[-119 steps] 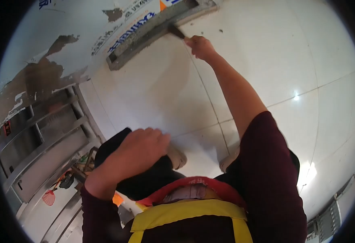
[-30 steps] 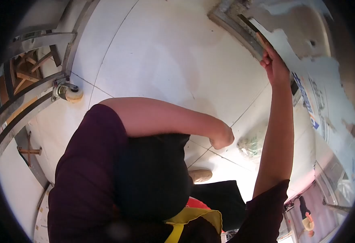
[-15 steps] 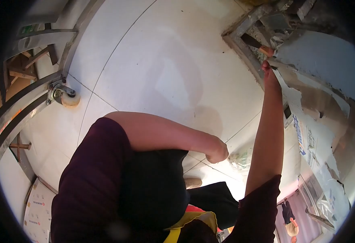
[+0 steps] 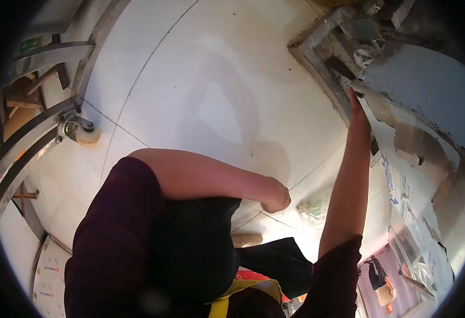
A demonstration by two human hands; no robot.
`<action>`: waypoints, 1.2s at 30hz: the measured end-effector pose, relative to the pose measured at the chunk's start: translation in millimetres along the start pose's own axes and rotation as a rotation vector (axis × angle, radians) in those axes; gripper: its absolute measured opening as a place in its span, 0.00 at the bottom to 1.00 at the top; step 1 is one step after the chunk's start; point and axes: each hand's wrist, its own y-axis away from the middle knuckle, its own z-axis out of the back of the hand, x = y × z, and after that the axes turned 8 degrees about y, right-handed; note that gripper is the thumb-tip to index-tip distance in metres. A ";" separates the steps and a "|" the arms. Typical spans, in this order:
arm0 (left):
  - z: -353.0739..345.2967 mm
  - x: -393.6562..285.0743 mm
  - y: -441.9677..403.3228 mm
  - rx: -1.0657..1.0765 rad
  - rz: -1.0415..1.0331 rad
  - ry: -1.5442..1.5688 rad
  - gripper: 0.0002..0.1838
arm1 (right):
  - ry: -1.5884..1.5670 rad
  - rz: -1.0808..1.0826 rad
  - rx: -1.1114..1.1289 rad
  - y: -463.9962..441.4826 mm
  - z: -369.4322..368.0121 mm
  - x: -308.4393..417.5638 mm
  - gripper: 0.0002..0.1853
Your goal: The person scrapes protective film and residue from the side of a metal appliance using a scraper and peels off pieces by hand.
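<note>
My left hand (image 4: 276,196) is curled closed in front of my dark clothing, its arm bent across my body. Nothing shows sticking out of it, though its palm faces away. My right arm stretches forward along a torn white sheet (image 4: 388,159) with printing on it. The right hand (image 4: 353,99) is partly hidden behind the sheet's edge, by a dirty metal frame (image 4: 320,71). Just beyond its fingers shows the dark blade of a scraper (image 4: 340,69); its handle is out of sight now.
A metal rack with a caster wheel (image 4: 87,135) stands at left. Below the rack is a printed white carton (image 4: 49,278). A plastic bag (image 4: 312,209) lies on the tiled floor (image 4: 211,63). Another person (image 4: 382,283) appears at lower right. A bluish panel (image 4: 423,77) is at upper right.
The right hand and scraper have drawn back towards me along the frame, and the scraper's wooden handle has gone out of sight. My left hand has shifted slightly left in view.
</note>
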 end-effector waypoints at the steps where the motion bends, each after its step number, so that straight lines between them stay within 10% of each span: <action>1: -2.4 0.8 -2.2 0.005 -0.010 -0.005 0.09 | 0.006 0.008 -0.001 -8.2 -15.4 -4.5 0.10; 11: -10.4 9.2 -5.0 -0.020 -0.038 0.003 0.09 | -0.018 0.021 -0.098 6.7 19.3 6.7 0.10; 18: -11.3 12.2 -1.0 -0.095 -0.003 0.041 0.09 | 0.020 0.060 -0.071 -45.9 -83.8 -11.1 0.10; 36: -12.7 14.6 11.0 -0.036 0.055 0.070 0.09 | 0.013 0.013 -0.212 -12.6 13.8 -3.6 0.11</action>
